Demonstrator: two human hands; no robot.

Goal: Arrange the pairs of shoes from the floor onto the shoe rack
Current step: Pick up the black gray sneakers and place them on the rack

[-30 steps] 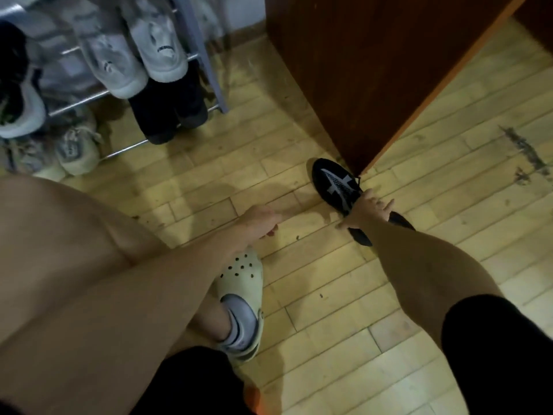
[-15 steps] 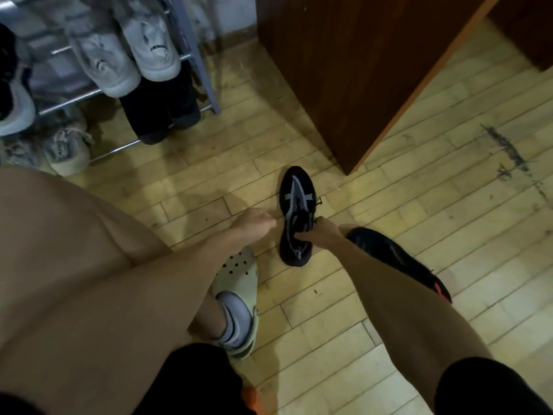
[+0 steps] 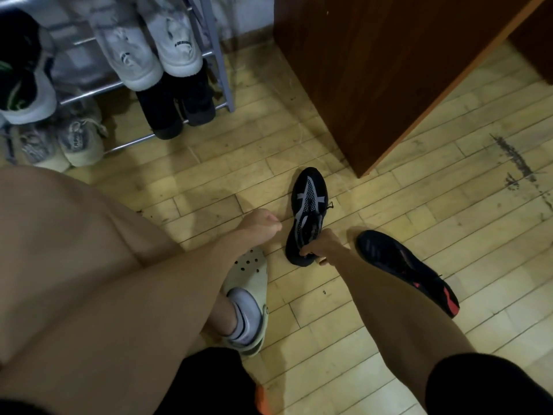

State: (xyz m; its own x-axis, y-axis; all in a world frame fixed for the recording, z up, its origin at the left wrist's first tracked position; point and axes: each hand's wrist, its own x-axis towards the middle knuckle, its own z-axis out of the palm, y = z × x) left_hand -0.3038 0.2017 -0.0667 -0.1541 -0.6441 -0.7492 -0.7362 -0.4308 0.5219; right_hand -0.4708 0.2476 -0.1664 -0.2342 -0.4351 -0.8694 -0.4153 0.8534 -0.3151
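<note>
Black mesh with grey straps marks the shoe (image 3: 308, 211) that the right hand (image 3: 318, 245) grips at its heel opening, fingers curled tight around the collar; its toe points away toward the wooden cabinet (image 3: 374, 70), and whether its sole touches the pale wood floor (image 3: 389, 205) or is raised just off it cannot be told; the left hand (image 3: 260, 224) hangs just beside that shoe, closed into a loose fist and holding nothing; a second black shoe with red at the heel (image 3: 410, 271) lies on the floor just right of the right forearm; the metal shoe rack (image 3: 221, 70) stands at upper left, carrying white sneakers (image 3: 149, 52) above a dark pair (image 3: 176, 106); a pale clog (image 3: 248, 298) is on the person's foot.
</note>
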